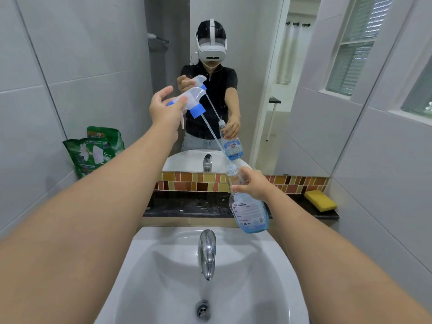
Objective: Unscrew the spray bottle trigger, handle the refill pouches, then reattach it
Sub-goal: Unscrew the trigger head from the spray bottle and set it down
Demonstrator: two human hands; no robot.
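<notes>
My left hand (164, 108) grips the white spray trigger (190, 99) with its blue collar, raised high in front of the mirror. The trigger's clear dip tube (214, 134) slants down to the right, its lower end at the open neck of the bottle. My right hand (253, 184) holds the clear spray bottle (249, 211) by its upper part, tilted above the dark ledge; blue liquid fills its lower part. A green refill pouch (90, 153) leans against the left wall on the ledge.
A white sink (268, 265) with a chrome tap (207, 251) lies below my arms. A yellow sponge (321, 200) rests on the dark ledge (187, 206) at the right. The mirror (257, 66) reflects a person and both objects. Tiled walls close in on both sides.
</notes>
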